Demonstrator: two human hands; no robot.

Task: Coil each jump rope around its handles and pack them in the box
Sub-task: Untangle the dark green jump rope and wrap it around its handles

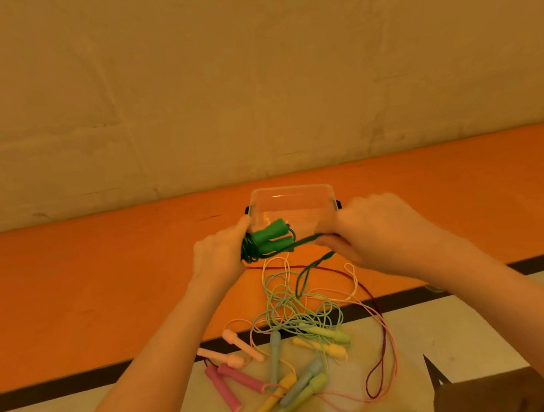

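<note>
The clear box [292, 203] stood on the orange floor near the wall, apparently empty. In front of it, the left hand [218, 256] gripped the green handles [272, 238]; the right hand [375, 231] pinched the green rope [302, 243].

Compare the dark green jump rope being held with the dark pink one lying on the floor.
The green jump rope is held up in front of the clear box; the pink jump rope lies on the floor. The green one's cord is partly coiled around its handles, left hand gripping the bundle, right hand pulling the cord taut; the pink one's cord trails loose, uncoiled. Both have their two handles side by side.
</note>
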